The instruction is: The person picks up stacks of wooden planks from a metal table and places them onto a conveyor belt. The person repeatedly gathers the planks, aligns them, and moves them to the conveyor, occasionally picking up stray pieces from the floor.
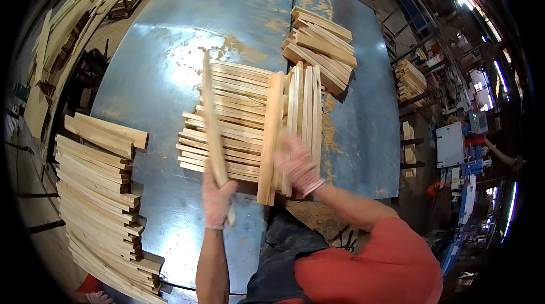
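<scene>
My left hand [218,197], in a pale work glove, is closed around the lower part of a long wooden slat [211,114]. That slat slants up over the left part of a stack of slats [241,108] lying crosswise on the metal table. A broader wooden piece [271,133] lies lengthwise over the stack's right end. Beside it, more slats [308,116] stand side by side, pointing away from me. Over their near ends is my gloved right hand [299,166], smeared by motion, so its grip is unclear.
The blue-grey metal table [153,65] has patches of sawdust. A loose heap of short wooden pieces [321,48] sits at its far right. Along the left lies a long row of boards [96,202]. Another person's gloved hand [99,298] shows at the lower left.
</scene>
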A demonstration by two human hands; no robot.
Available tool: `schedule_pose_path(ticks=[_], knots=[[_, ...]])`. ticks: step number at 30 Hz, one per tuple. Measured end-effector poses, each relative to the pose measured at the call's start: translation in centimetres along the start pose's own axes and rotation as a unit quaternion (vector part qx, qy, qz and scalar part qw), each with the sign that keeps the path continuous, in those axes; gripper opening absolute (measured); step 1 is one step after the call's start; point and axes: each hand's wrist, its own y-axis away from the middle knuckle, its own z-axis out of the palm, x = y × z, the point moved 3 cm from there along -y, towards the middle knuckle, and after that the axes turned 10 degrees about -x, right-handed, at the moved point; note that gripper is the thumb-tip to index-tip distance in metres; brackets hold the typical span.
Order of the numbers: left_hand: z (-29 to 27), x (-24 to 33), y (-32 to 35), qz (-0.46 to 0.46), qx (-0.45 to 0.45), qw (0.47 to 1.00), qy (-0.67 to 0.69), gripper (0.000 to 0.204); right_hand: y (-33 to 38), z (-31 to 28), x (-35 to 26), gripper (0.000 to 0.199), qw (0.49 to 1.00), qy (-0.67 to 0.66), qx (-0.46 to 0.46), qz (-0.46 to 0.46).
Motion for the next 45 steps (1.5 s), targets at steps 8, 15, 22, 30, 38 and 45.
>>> schedule_pose_path(ticks=[8, 15, 22, 30, 38, 45], knots=[[9.7, -4.5, -6.0, -0.119, -0.189, 0.858, -0.463, 0.097, 1.4, -4.7, 19.2, 0.072, 0.918, -0.038, -0.098, 0.382], [8.5, -3.9, -7.1, -0.073, -0.225, 0.899, -0.369, 0.074, 0.8, -2.3, 17.6, 0.082, 0.920, -0.069, -0.099, 0.374], [8.0, -5.9, -8.3, -0.128, -0.181, 0.893, -0.391, 0.057, 0.8, -2.0, 19.3, 0.082, 0.918, -0.075, -0.102, 0.376], [12.7, -3.7, -8.5, -0.022, -0.104, 0.920, -0.378, 0.035, 0.7, -0.6, 20.6, 0.065, 0.928, -0.030, -0.152, 0.338], [10.9, -5.4, -7.7, -0.030, -0.125, 0.923, -0.363, 0.051, 2.0, -0.5, 22.2, 0.059, 0.950, -0.117, -0.105, 0.270], [10.3, -4.0, -8.1, -0.163, -0.111, 0.911, -0.362, 0.050, 0.5, -2.0, 17.1, 0.060, 0.942, 0.017, -0.113, 0.315]])
